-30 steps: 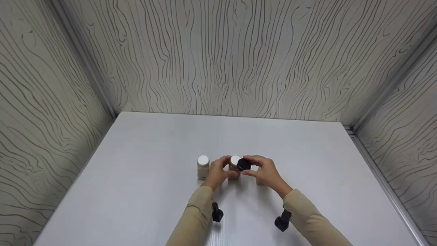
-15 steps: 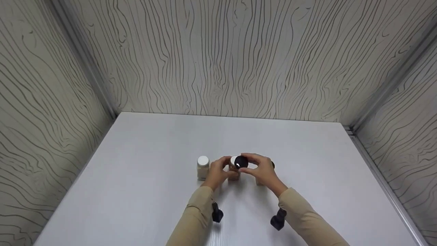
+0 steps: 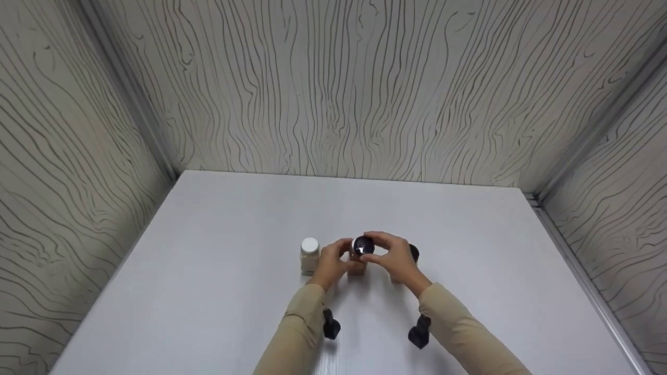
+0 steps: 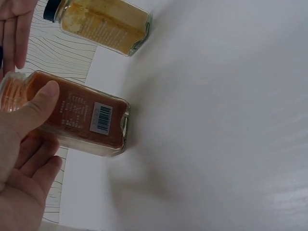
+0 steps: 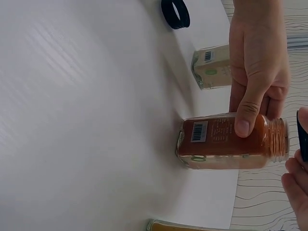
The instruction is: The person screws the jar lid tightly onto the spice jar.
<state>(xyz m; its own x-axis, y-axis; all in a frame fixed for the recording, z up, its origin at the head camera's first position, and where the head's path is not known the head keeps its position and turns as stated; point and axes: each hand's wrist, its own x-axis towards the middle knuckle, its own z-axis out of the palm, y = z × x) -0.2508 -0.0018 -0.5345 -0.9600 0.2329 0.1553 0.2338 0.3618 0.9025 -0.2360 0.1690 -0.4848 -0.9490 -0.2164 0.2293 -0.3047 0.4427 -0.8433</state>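
Note:
In the head view, my left hand (image 3: 332, 260) grips the middle glass spice jar (image 3: 356, 269), its thumb across the front. The left wrist view shows this jar (image 4: 79, 113) full of red-brown powder, with a barcode label and a bare threaded neck. My right hand (image 3: 398, 260) pinches a black lid (image 3: 363, 245) by its edge, overlapping the jar's white top in the head view. A small gap shows between the lid (image 5: 302, 137) and the jar's mouth in the right wrist view. The jar stands upright on the table.
A jar of pale powder with a white top (image 3: 310, 258) stands left of my left hand. Right of it, partly behind my right hand, is a yellow spice jar (image 4: 103, 24) with a black cap. A black ring-shaped piece (image 5: 175, 13) appears near the pale jar. Patterned walls (image 3: 333, 94) enclose the white table (image 3: 234, 219).
My right hand has moved left and slightly away from me, carrying the black lid over the middle jar's top. The yellow jar's black cap has come into view. My left hand holds still.

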